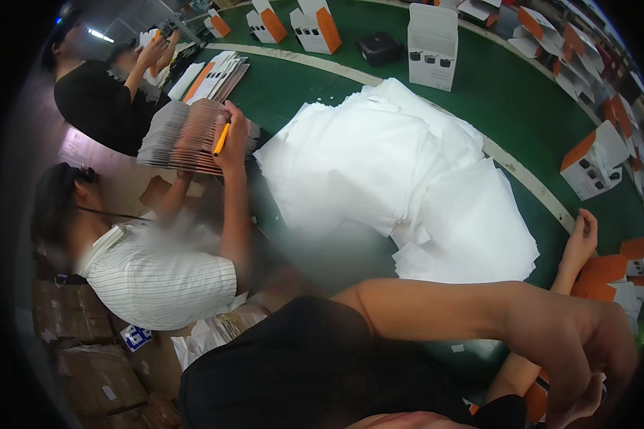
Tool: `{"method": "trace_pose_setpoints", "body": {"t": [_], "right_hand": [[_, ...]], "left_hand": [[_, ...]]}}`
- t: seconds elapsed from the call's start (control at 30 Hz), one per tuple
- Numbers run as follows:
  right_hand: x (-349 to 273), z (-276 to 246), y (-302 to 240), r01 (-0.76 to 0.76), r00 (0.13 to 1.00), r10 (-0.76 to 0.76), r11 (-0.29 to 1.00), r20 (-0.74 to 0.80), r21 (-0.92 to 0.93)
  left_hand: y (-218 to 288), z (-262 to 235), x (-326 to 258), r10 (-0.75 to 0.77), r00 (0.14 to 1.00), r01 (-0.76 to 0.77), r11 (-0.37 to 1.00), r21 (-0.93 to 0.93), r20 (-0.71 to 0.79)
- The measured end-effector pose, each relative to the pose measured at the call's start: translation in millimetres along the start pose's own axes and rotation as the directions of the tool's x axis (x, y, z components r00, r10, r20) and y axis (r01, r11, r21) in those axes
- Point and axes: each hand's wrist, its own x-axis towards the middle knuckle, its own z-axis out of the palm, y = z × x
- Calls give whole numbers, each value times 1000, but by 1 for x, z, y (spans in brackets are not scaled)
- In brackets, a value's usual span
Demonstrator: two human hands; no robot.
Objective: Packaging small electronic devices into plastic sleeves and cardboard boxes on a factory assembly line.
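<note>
Judging from the green bench (508, 79), much work remains. A heap of white sheets (401, 164) covers its middle. Flat orange-and-white cartons (601, 275) lie at its right edge, just beside the right hand (581, 239), which is loosely curled and empty. The left hand (587, 357) droops nearer; I cannot tell its grip.

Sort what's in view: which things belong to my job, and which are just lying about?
In hand: flat orange boxes beside the raised hand; white sheet pile.
Lying about: upright white-and-orange boxes; black case; co-worker's card stack and orange pen.
</note>
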Motion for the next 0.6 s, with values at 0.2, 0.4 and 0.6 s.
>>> {"method": "trace_pose_setpoints", "body": {"t": [0.2, 0.4, 0.6], "right_hand": [[2, 11, -6, 31, 999, -32, 999, 16, 15], [16, 11, 24, 53, 997, -57, 997, 56, 62], [18, 8, 39, 91, 991, -74, 984, 115, -151]], "left_hand": [[5, 0, -2, -132, 990, 134, 990, 37, -49], [10, 2, -2, -169, 985, 171, 983, 62, -46], [5, -20, -16, -227, 750, 257, 966, -42, -622]]}}
